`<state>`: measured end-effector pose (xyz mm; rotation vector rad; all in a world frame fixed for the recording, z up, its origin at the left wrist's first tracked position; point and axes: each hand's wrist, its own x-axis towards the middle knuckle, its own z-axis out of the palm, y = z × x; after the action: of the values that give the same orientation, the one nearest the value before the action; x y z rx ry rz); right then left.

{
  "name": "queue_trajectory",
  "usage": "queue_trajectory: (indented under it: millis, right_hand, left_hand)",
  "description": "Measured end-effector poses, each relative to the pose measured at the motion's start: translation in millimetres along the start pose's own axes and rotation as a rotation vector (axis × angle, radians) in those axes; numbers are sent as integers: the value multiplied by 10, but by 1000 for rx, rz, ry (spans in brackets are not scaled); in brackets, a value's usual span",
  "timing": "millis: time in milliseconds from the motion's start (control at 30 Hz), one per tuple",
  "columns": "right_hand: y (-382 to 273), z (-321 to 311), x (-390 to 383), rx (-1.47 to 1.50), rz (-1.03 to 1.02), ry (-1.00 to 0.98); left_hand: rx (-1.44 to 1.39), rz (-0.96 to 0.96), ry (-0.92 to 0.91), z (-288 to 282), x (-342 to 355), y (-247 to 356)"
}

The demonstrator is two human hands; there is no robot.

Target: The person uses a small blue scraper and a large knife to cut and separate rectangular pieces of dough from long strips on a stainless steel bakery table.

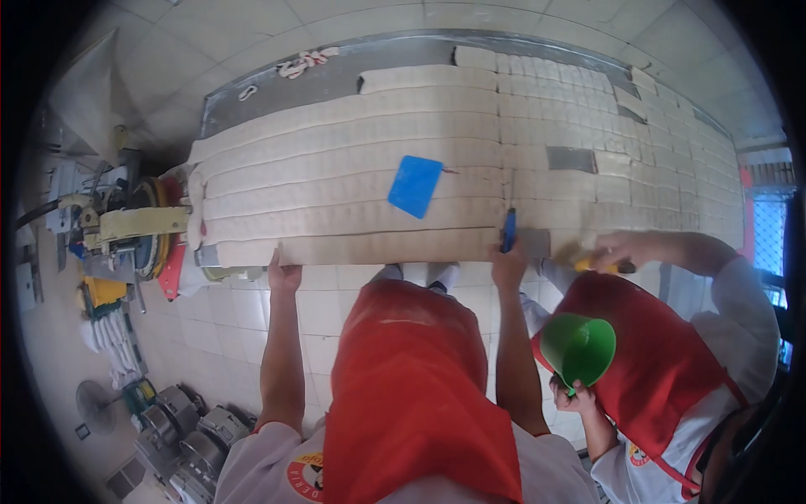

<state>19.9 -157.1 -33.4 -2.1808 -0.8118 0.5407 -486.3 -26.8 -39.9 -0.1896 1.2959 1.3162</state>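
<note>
Long pale strips of dough [353, 168] cover a steel table [353, 71]; on the right they are cut into small blocks [621, 151]. My left hand [284, 273] rests on the near edge of the nearest strip, fingers on the dough. My right hand [508, 256] grips a blue-handled cutter [509, 228] standing on the nearest strip where the cut blocks begin. A blue plastic scraper [415, 186] lies flat on the strips, between my hands and farther in. My red apron [411, 378] hangs below.
A co-worker in a red apron [663, 353] stands at my right, one hand [617, 250] on the dough with a yellow tool, the other holding a green cup [578, 347]. A dough machine [134, 227] adjoins the table's left end. Tiled floor and equipment [176, 428] lie lower left.
</note>
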Motion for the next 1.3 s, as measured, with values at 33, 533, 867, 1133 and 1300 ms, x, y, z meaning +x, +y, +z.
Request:
queue_trajectory:
  millis: [33,533,867,1133,1300]
  right_hand:
    - [-11,-11,-31,6,19,-5]
    - [-470,418,-804,-143,-99,204]
    - [-951,1337,-1523,755,444,-372]
    - [-1127,1535,-1560,1002,457,-31]
    - [-1046,1438,-1489,948,534,51]
  left_hand:
    - [19,14,38,-46,74,171]
    - [199,-158,-120,-191,-185,-149]
    - [249,-270,-99,40,-301,-382]
    - [239,-322,-156,93,-318,-635]
    - [192,-288,-156,-230,-174,-301]
